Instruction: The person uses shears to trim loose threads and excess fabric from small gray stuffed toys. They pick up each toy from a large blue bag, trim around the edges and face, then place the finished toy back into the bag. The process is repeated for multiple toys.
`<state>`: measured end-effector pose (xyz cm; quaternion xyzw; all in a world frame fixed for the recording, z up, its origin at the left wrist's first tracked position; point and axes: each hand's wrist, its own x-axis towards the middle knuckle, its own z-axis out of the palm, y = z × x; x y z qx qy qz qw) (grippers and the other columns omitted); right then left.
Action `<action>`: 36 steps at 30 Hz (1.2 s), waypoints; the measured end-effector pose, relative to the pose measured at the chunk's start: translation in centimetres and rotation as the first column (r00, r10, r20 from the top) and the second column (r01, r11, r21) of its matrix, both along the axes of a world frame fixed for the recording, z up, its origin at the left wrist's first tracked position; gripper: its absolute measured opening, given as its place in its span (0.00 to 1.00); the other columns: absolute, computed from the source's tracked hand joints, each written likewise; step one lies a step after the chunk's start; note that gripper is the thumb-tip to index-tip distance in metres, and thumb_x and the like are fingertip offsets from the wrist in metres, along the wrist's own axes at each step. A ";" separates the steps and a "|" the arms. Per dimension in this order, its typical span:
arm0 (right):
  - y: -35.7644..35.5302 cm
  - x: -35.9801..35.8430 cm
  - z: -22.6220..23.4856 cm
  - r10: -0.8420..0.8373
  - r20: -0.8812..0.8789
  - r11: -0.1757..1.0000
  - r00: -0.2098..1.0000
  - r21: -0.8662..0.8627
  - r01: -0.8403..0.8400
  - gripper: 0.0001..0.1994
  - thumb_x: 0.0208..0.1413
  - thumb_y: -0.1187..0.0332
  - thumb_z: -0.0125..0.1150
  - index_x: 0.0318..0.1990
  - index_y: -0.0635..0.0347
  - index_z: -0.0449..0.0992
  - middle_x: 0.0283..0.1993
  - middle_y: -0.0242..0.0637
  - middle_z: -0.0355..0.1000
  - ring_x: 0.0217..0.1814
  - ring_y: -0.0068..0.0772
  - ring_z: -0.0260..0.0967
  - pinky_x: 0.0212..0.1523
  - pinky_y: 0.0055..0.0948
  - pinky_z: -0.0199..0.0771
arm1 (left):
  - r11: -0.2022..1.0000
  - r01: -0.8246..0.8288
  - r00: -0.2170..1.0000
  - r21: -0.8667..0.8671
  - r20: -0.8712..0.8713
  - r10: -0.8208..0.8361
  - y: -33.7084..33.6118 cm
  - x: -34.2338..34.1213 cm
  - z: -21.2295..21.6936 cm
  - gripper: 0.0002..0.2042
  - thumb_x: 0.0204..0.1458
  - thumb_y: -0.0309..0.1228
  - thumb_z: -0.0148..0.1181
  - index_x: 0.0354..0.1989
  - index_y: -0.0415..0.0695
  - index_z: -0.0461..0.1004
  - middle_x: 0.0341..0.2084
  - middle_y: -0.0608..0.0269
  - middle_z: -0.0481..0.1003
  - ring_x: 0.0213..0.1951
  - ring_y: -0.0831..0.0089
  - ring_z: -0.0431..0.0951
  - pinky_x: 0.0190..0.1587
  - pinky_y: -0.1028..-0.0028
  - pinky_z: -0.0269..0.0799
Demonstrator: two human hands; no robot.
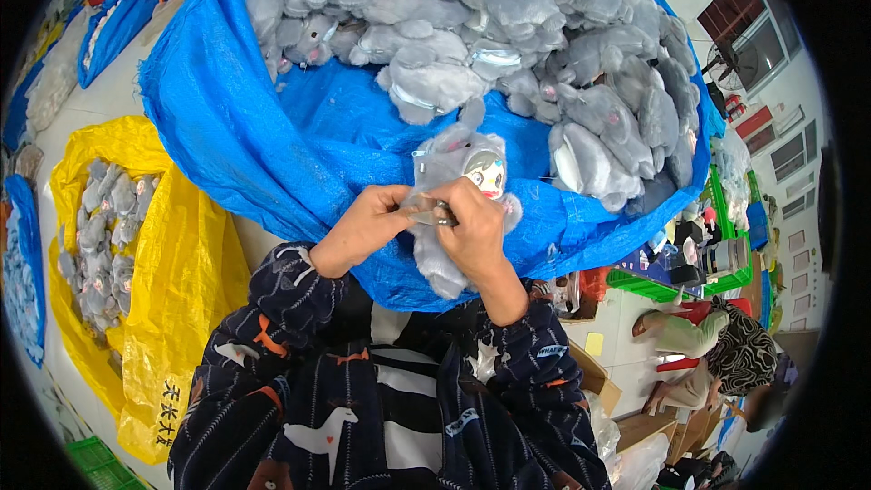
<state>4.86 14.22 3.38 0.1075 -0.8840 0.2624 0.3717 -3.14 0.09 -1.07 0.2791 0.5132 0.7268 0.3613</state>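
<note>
A grey plush toy (443, 263) with a doll-like printed face lies in front of me on a blue woven sheet (299, 127). It looks flat and limp. Over its middle, my left hand (367, 225) is closed in a pinch, its fingertips meeting my right hand's. What those fingers pinch is too small to make out. My right hand (475, 229) is closed around a small dark metal tool (444, 212), of which only a short part shows. Beyond my hands, a large heap of similar grey plush toys (435, 73) covers the far part of the sheet.
To the left, a yellow woven sack (195, 281) holds more small grey plush pieces. Green crates (726, 263) with assorted items stand at the right. Another person (703, 345) sits near cardboard boxes at the lower right. Blue bundles (118, 27) lie along the far left.
</note>
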 end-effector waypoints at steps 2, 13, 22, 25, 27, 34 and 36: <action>-0.4 0.9 0.5 -0.033 0.167 0.771 0.985 -0.623 0.132 0.07 0.49 0.71 0.62 0.29 0.62 0.70 0.22 0.30 0.66 0.19 0.21 0.63 0.19 0.22 0.62 | 0.994 -0.035 0.937 0.106 0.349 -0.004 0.3 0.6 0.7 0.11 0.54 0.30 0.56 0.42 0.38 0.73 0.35 0.64 0.74 0.37 0.80 0.72 0.39 0.78 0.69; 3.0 12.2 1.7 0.094 0.527 0.693 0.845 -0.644 0.324 0.06 0.51 0.72 0.60 0.33 0.67 0.75 0.25 0.30 0.70 0.22 0.15 0.60 0.24 0.16 0.59 | 0.991 -0.101 0.972 0.091 0.222 0.078 -0.1 1.1 -0.4 0.14 0.53 0.28 0.55 0.47 0.35 0.69 0.39 0.65 0.72 0.40 0.80 0.71 0.44 0.79 0.67; 3.3 15.4 0.4 0.012 0.626 0.891 0.780 -0.360 0.276 0.09 0.47 0.70 0.64 0.34 0.65 0.77 0.33 0.39 0.72 0.35 0.32 0.69 0.36 0.26 0.68 | 0.984 -0.153 0.977 0.091 0.165 0.137 -0.5 1.7 -0.7 0.17 0.52 0.25 0.55 0.50 0.36 0.67 0.44 0.64 0.71 0.46 0.77 0.69 0.51 0.75 0.64; 3.6 14.7 -0.1 -0.197 0.507 0.846 0.839 -0.345 0.407 0.07 0.47 0.70 0.63 0.27 0.66 0.74 0.24 0.38 0.70 0.27 0.31 0.67 0.29 0.26 0.65 | 0.983 -0.164 0.976 0.085 0.160 0.149 -0.5 1.9 -0.5 0.17 0.52 0.25 0.55 0.51 0.36 0.67 0.44 0.63 0.71 0.46 0.77 0.69 0.51 0.75 0.64; 3.3 13.8 0.6 -0.229 0.483 0.821 0.845 -0.370 0.434 0.11 0.48 0.70 0.62 0.21 0.67 0.70 0.19 0.37 0.66 0.21 0.28 0.62 0.24 0.26 0.59 | 0.980 -0.186 0.974 0.073 0.148 0.174 -0.7 2.0 -0.4 0.17 0.52 0.25 0.55 0.51 0.36 0.67 0.44 0.63 0.71 0.45 0.77 0.69 0.51 0.75 0.64; 2.1 11.5 0.2 -0.191 0.355 0.786 0.915 -0.503 0.359 0.06 0.51 0.77 0.56 0.36 0.69 0.76 0.29 0.38 0.72 0.30 0.26 0.69 0.32 0.21 0.66 | 0.973 -0.174 0.956 0.149 0.261 0.131 -1.4 2.3 0.5 0.18 0.59 0.34 0.47 0.54 0.36 0.64 0.46 0.61 0.70 0.46 0.75 0.71 0.49 0.75 0.68; 2.3 11.5 0.2 -0.128 0.400 0.832 0.907 -0.454 0.318 0.07 0.50 0.78 0.56 0.36 0.69 0.76 0.29 0.38 0.73 0.31 0.26 0.70 0.33 0.20 0.67 | 0.976 -0.183 0.953 0.122 0.264 0.145 -1.8 2.1 -0.1 0.18 0.60 0.34 0.46 0.55 0.37 0.63 0.47 0.61 0.69 0.47 0.74 0.71 0.49 0.75 0.68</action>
